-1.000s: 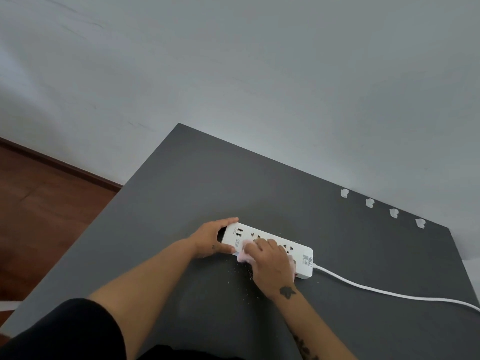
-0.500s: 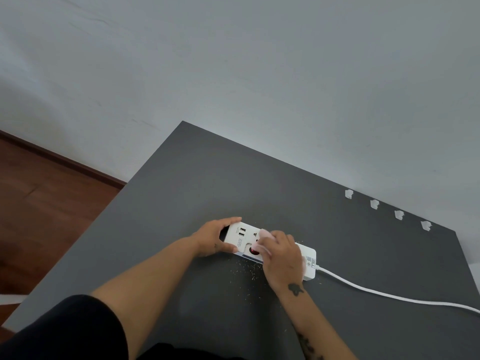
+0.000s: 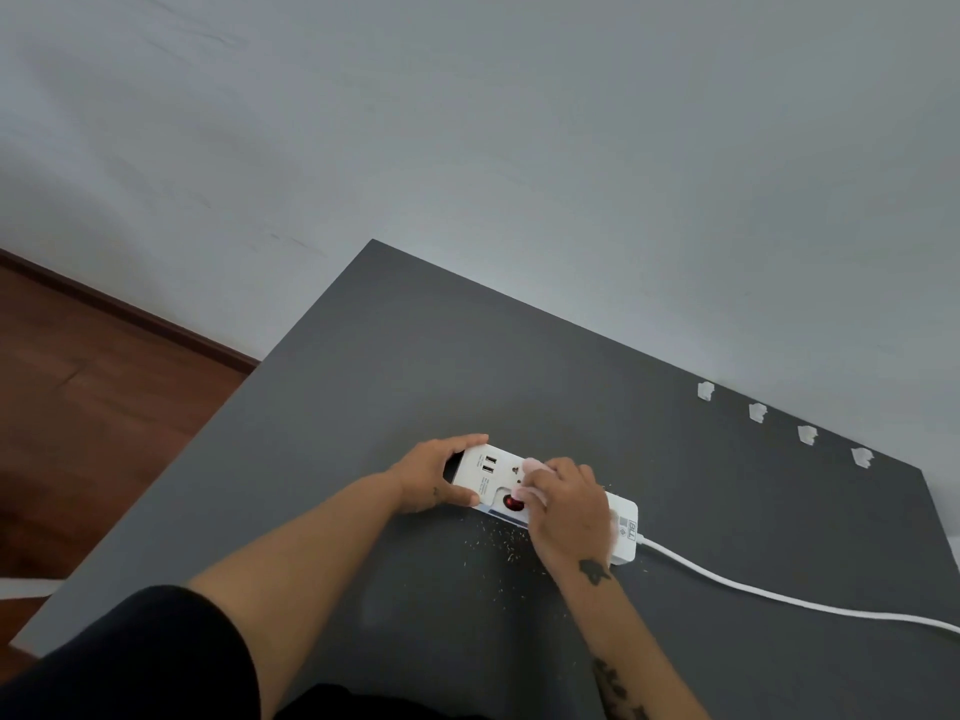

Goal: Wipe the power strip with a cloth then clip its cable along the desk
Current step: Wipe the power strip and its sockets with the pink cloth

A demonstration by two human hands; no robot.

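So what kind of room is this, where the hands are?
Probably a plain room at home or in an office: a dark grey desk pushed against a bare pale wall, a wooden floor, and a white power strip being wiped.

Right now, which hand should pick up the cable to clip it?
Probably the right hand. The cable leaves the power strip on that side, and the four clips sit along the desk's far right edge. The left hand steadies the opposite end.
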